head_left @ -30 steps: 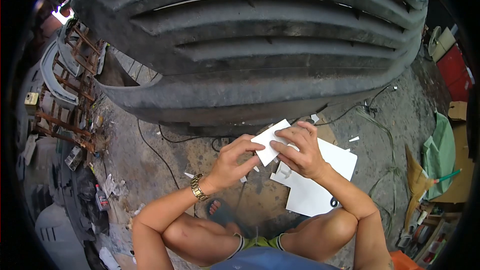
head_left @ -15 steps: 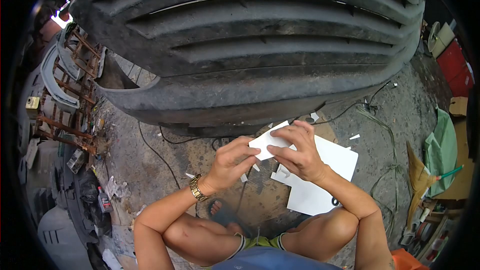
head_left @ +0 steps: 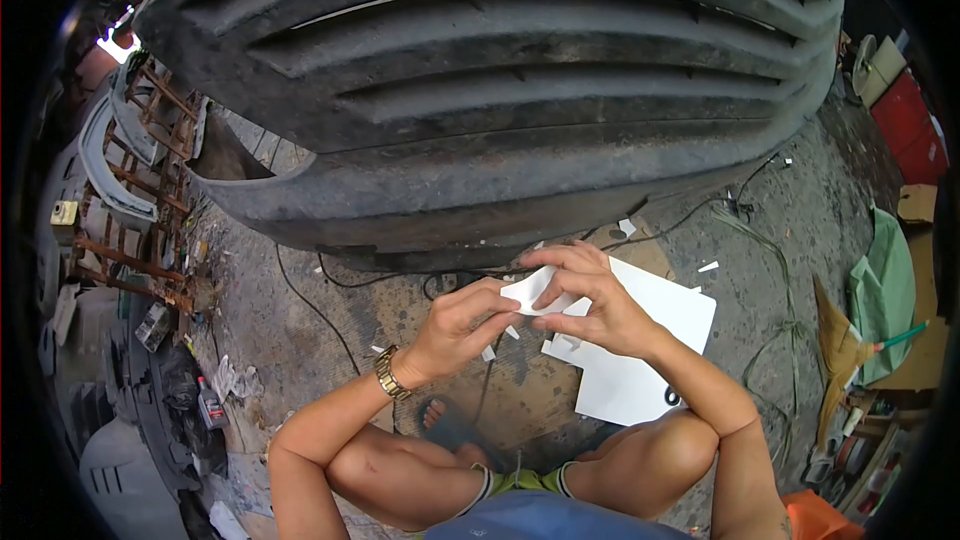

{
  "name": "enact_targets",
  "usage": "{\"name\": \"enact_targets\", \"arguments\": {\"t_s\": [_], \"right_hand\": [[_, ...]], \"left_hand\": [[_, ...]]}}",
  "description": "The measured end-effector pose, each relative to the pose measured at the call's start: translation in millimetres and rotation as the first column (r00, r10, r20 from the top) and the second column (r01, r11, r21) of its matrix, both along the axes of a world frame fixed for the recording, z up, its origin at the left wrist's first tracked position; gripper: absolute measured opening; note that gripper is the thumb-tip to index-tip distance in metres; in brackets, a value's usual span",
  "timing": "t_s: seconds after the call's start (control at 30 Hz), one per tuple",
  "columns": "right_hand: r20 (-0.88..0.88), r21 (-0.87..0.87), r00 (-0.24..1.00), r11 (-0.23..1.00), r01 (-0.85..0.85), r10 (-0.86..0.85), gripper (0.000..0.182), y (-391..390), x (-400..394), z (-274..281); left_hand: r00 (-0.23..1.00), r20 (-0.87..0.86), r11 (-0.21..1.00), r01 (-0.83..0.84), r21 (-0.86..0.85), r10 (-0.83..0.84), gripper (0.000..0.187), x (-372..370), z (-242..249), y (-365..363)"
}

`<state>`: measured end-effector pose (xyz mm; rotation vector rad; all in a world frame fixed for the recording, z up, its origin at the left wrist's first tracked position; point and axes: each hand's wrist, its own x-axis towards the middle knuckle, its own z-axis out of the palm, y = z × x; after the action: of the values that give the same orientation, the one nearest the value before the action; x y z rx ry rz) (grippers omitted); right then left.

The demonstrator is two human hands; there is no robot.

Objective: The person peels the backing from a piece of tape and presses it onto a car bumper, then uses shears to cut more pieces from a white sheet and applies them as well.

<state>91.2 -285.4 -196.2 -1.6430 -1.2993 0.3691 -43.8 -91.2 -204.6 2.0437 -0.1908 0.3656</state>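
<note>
Right now I am pinching a small white piece of card (head_left: 530, 291) between both hands, holding it up above the ground, at about twelve o'clock from my knees. My left hand (head_left: 462, 328) is closing thumb and fingers on its lower left edge, and my right hand (head_left: 590, 302) is wrapping over its top and right side, so both grips are shut tight on it. Just beyond my right wrist, at about four o'clock from the piece, a bigger white sheet (head_left: 650, 340) is lying flat on the dirty concrete floor (head_left: 300, 340), with small white offcuts scattered near it. A big dark slatted bumper (head_left: 500, 90) is filling the view at twelve o'clock. I am judging that the piece could crease or tear where my fingers are bearing against each other, or slip and land in the grit, since I am holding it only by its edges
</note>
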Motion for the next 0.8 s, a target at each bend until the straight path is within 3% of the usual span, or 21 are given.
{"name": "enact_targets", "arguments": {"t_s": [0.07, 0.13, 0.17, 0.23, 0.27, 0.3, 0.33, 0.4, 0.47, 0.53, 0.67, 0.73, 0.8], "right_hand": [[0.014, -0.029, 0.999, 0.999, -0.032, 0.033, 0.016, -2, 3, 5], [-0.208, -0.125, 0.976, 0.991, 0.044, -0.07, 0.021, -6, 6, 8], [-0.234, -0.088, 0.962, 0.989, 0.122, -0.139, 0.024, -4, 2, 12], [-0.181, -0.193, 0.978, 0.979, 0.064, -0.1, 0.026, -7, 6, 2], [-0.126, -0.294, 0.991, 0.956, 0.009, -0.048, 0.027, -8, 9, -1], [-0.331, -0.228, 0.942, 0.973, -0.019, -0.059, 0.025, -6, 8, 3], [-0.33, -0.227, 0.942, 0.974, -0.017, -0.06, 0.025, -4, 7, 1], [-0.589, -0.077, 0.792, 0.987, 0.14, -0.158, 0.025, -2, 4, -7], [-0.63, -0.082, 0.757, 0.984, 0.157, -0.174, 0.025, 1, -1, -10], [-0.655, -0.062, 0.727, 0.973, 0.223, -0.208, 0.027, 6, -6, -15], [-0.586, -0.082, 0.781, 0.974, 0.212, -0.219, 0.03, 9, -10, -24], [-0.584, -0.083, 0.782, 0.974, 0.21, -0.219, 0.031, 9, -11, -21], [-0.533, -0.06, 0.828, 0.984, 0.169, -0.174, 0.029, 8, -11, -20]], "left_hand": [[1.0, -0.006, 1.0, 0.014, 0.022, -0.014, 0.017, -1, -1, 1], [0.999, -0.014, 0.999, 0.03, 0.044, -0.029, 0.017, -2, 0, 2], [0.995, 0.003, 0.992, 0.097, 0.074, -0.098, 0.022, -2, 1, 3], [0.985, 0.013, 0.98, 0.172, 0.098, -0.174, 0.028, -3, -1, -1], [0.989, -0.056, 0.985, 0.129, -0.114, -0.136, 0.031, -5, -4, -6], [0.985, -0.132, 0.947, 0.064, -0.315, -0.111, 0.035, -4, -5, -10], [0.985, -0.13, 0.947, 0.066, -0.314, -0.111, 0.035, -2, -4, -11], [0.922, -0.285, 0.634, -0.059, -0.771, -0.261, 0.036, 3, 1, -11], [0.898, -0.347, 0.638, -0.104, -0.763, -0.269, 0.03, 5, -9, -10], [0.886, -0.363, 0.563, -0.148, -0.813, -0.29, 0.028, 6, -15, -9], [0.9, -0.36, 0.591, -0.156, -0.791, -0.245, 0.027, 7, -21, -7], [0.885, -0.361, 0.467, -0.196, -0.862, -0.295, 0.027, 8, -19, -7], [0.878, -0.382, 0.483, -0.211, -0.85, -0.289, 0.028, 8, -17, -7]]}}
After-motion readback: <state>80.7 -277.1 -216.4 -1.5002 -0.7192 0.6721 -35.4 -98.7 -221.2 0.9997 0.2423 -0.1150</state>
